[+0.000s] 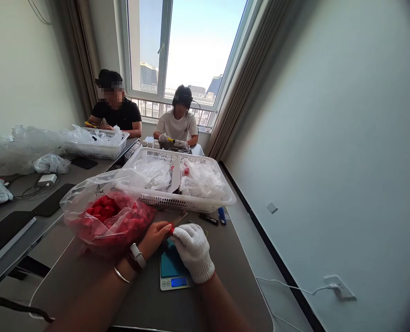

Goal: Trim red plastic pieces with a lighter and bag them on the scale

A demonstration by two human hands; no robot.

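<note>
My bare left hand [156, 237] and my white-gloved right hand [192, 246] meet above a small digital scale [168, 283] with a lit blue display. Between their fingertips is a small red piece [172, 228], mostly covered, so its kind is unclear. Both hands have their fingers closed on it. Left of my hands stands a clear plastic bag [75, 203], its mouth open, full of small red pieces [104, 210]. A teal sheet or tray [170, 263] lies on the scale, partly hidden under my right hand.
A white plastic basket [229, 198] holding clear bags [203, 177] stands behind my hands. Near it lie a black marker [209, 219] and a blue object [222, 216]. Two people [117, 110] sit across the tables, with another white basket [111, 150] at the left. A wall runs along the right.
</note>
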